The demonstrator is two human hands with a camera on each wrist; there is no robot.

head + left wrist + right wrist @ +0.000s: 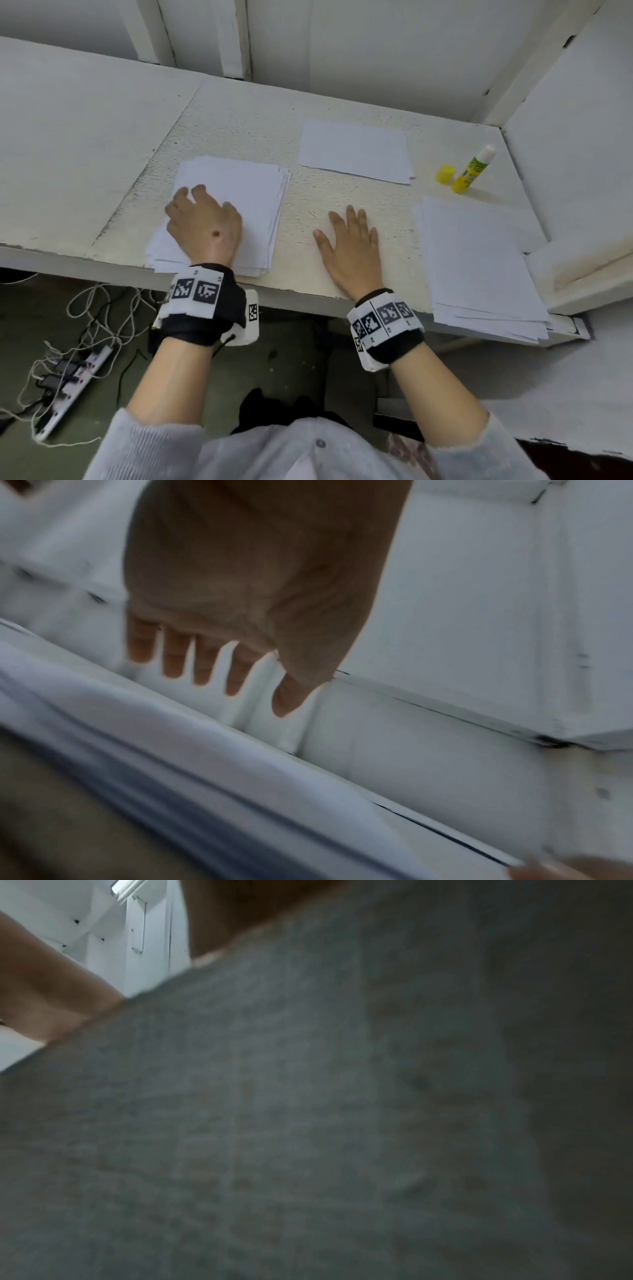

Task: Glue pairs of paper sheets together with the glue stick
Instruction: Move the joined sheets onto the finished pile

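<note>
Neither hand grips anything. The left hand [205, 222] sits on top of the left pile of paper [246, 198], near the pile's left side. Its fingers bend a little and their tips touch the top sheet. In the left wrist view the same hand [253, 588] shows its fingers [173, 656] spread apart and mostly straight, so the hand is loose and not squeezed round the paper. That picture is blurry.

The right hand [349, 246] lies flat on the bare table [239, 120], palm down. Its fingers are straight and point away from the person, and its thumb sticks out to the left. It touches no paper. The right wrist view is dark and blurry, mostly filled by a grey surface.

Both wrists wear black bands with black and white square marks, and both forearms reach in over the near edge of the table.

The right hand sits between two piles. The left pile is just to its left, under the other hand. The right pile of paper [479, 260] is near it on the right. A small pile of sheets [356, 150] lies beyond the right hand. The glue stick [474, 169] stands farther off, beyond it and to the right, tilted, with its white tip bare. Its yellow cap [445, 174] sits on the table just left of it.
</note>
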